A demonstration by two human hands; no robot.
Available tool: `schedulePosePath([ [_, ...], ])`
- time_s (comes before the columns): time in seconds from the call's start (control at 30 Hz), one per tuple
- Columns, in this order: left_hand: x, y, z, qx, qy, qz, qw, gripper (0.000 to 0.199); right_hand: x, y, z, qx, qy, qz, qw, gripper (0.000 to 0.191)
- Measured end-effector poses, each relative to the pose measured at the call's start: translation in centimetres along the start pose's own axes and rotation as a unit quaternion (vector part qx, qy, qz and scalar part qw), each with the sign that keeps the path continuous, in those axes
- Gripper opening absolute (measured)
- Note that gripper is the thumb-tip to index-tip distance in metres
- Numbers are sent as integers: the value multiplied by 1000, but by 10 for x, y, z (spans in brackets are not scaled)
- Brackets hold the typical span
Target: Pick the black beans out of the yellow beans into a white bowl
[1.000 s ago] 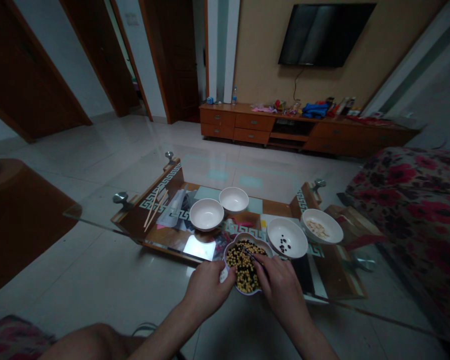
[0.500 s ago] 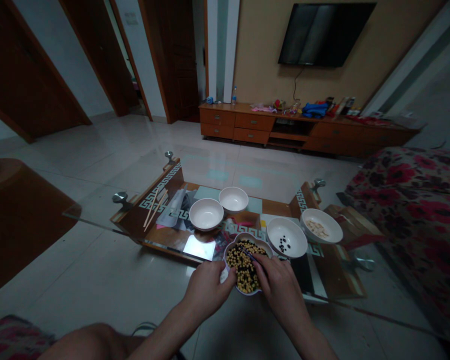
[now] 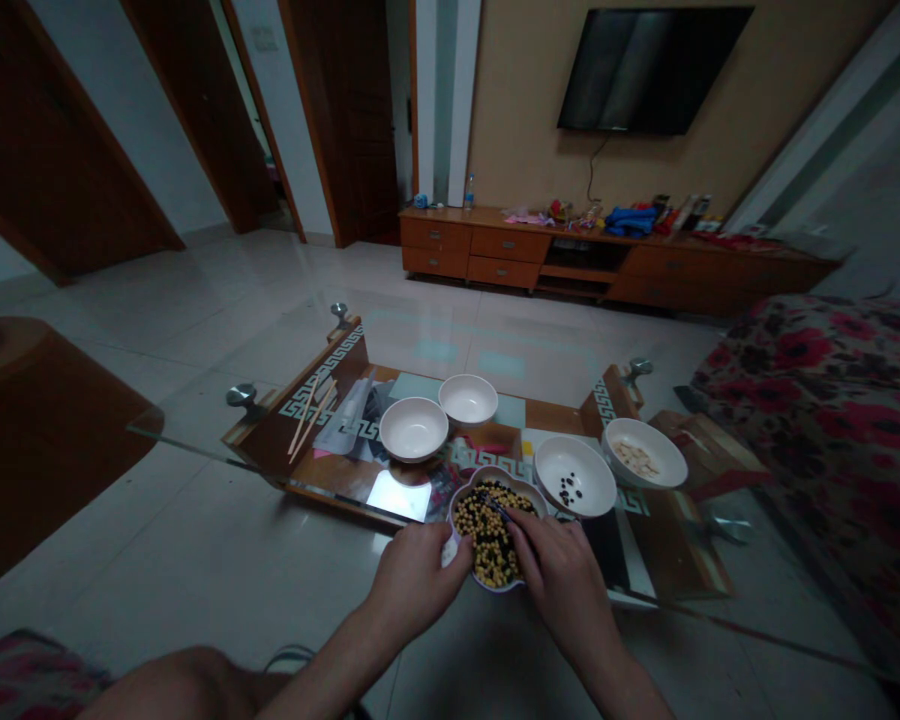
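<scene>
Yellow and black beans (image 3: 486, 535) fill the lobed bowl (image 3: 521, 490), which sits at the near edge of the glass coffee table (image 3: 187, 425). Your left hand (image 3: 420, 582) is half-closed, gripping the bowl's near left side. Your right hand (image 3: 562, 585) is curled and pinches a thin dark utensil (image 3: 495, 505) over the beans. At 2 o'clock, a white bowl (image 3: 574, 476) holds a few black beans; beyond it, another white bowl (image 3: 643, 452) holds pale beans. Two plain white bowls (image 3: 412, 428) stand at 11 o'clock; chopsticks (image 3: 311, 418) lie at 10 o'clock.
</scene>
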State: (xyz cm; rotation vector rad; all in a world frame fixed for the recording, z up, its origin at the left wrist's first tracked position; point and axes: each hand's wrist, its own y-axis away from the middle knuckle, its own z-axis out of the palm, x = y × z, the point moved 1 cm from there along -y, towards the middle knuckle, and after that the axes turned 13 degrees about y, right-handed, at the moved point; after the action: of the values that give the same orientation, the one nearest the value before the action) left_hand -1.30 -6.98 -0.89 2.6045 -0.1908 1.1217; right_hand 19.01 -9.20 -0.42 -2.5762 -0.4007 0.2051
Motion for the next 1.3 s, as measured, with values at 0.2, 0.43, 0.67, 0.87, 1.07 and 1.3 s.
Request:
schedulePosePath([
  [0.2,-1,0,0,-5,-6,-1,1000,46,4,-6,-13,51,38,31,997,31],
  [0.43,0,-1,-2,-5,-14,-3,1000,47,29,-5,-27,64,136,164,975,51],
  [0.67,-1,-4,-4,-10,-11,3,1000,48,45,-1,-30,2,139,260,956,50],
  [0.87,0,-4,-2,-1,-19,7,1000,50,37,1,-31,43,100,242,964,51],
  [1.07,6,-1,-1,-14,-41,-1,999,54,18,-2,-32,80,54,138,986,42],
  [1.3,12,3,0,-28,-80,-19,996,54,-3,-6,-31,36,4,86,996,30],
])
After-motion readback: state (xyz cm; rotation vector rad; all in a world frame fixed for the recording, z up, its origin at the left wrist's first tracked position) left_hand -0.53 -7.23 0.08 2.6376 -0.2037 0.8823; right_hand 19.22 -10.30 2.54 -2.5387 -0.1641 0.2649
